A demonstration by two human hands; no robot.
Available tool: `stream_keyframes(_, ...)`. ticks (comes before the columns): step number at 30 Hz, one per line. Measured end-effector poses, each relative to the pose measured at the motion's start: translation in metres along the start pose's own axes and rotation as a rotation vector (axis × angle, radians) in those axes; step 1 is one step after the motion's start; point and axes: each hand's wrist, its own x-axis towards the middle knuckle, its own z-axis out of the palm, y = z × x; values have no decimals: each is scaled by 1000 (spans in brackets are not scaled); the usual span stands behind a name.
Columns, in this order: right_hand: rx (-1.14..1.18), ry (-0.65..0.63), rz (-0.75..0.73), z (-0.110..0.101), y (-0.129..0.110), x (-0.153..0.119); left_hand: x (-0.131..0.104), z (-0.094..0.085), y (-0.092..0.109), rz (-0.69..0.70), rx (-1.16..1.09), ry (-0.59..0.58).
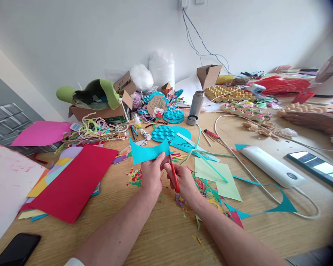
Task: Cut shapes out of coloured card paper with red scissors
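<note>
My left hand (153,173) pinches a piece of blue paper (145,152) with a curved upper edge, holding it above the table. In my right hand (185,181) is a pair of scissors (174,176) with red handles; the blades stand at the paper's right edge, beside my left fingertips. How far the blades are apart is hard to make out. Under and around both hands lie small scraps of coloured paper (134,176). Further back, blue paper (183,135) and a blue egg-carton piece (162,133) rest on the table.
A red sheet (77,181) tops a paper stack at left, near a dark phone (18,249). At right are a pale green sheet (219,177), a white power bank (272,166) with its cable, and another phone (319,170). A metal bottle (197,105) stands behind.
</note>
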Motion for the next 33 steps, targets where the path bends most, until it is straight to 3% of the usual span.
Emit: stream_keyframes(33, 45, 25, -23, -2, 2, 0, 0, -1, 2, 25, 33, -28)
